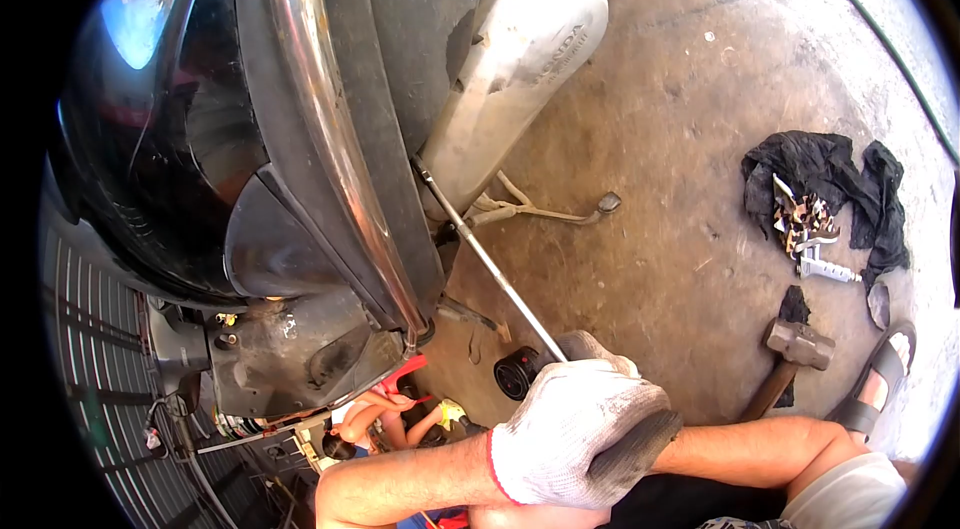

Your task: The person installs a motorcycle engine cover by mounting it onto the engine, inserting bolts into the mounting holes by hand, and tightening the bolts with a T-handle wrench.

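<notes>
My left hand (560, 434), in a white knit glove with a red cuff, is closed at the near end of a long socket wrench (505, 287). My right hand (640, 399), also gloved, is pressed together with it and partly covered, its fingers closed at the same end. The hidden grip does not show. The slim metal shaft slants up and left, its dark tip at the lower edge of a scooter (345, 129), beside the grey engine casing (535, 39). A black round thing (516, 373) with a red mark sits just left of my hands.
A hammer (800, 344) lies right on the stained concrete floor. Near it, a black cloth (830, 169) bears a pile of small metal parts (800, 219). A kickstand (550, 214) sticks out under the scooter. Another person (385, 414) crouches beyond, lower left. My sandalled foot (880, 379) is at right.
</notes>
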